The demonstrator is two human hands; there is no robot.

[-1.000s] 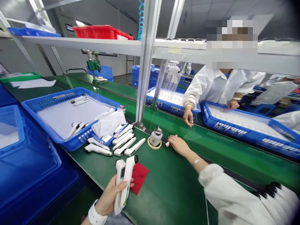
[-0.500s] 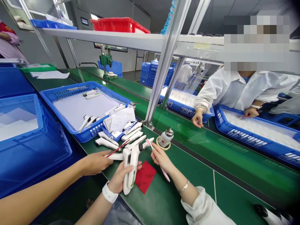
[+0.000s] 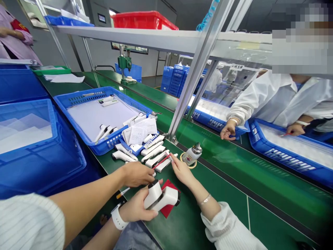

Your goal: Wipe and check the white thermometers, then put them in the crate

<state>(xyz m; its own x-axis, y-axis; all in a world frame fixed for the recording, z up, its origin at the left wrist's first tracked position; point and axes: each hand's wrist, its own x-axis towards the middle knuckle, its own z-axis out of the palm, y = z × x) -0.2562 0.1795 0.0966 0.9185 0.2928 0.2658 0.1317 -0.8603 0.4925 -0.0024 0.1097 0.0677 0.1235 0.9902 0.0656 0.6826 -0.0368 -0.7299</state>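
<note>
My left hand (image 3: 139,205), with a white watch at the wrist, is closed round white gun-shaped handheld thermometers (image 3: 166,198), at least two, their dark ends upward and to the right. Beneath them lies a red cloth-like square (image 3: 168,210) on the green bench. My right hand (image 3: 183,170) has its fingers together beside a row of similar white thermometers (image 3: 153,151); what it holds is hidden. A co-worker's hand (image 3: 139,173) crosses above my left wrist with a thin red stick (image 3: 161,162), whose far end reaches my right fingertips; I cannot tell whether they touch.
A pump bottle (image 3: 191,154) stands in a yellowish ring. Behind the thermometers sits a blue basket (image 3: 104,147) with papers (image 3: 139,133) at its corner. Blue bins (image 3: 62,152) fill the left. A metal post (image 3: 195,76) rises ahead; another person works behind blue trays (image 3: 288,152).
My left hand has tilted the thermometers over to the right. The pink toothbrush in my right hand no longer shows. The co-worker's hand and red stick have moved right, closer to my right hand.
</note>
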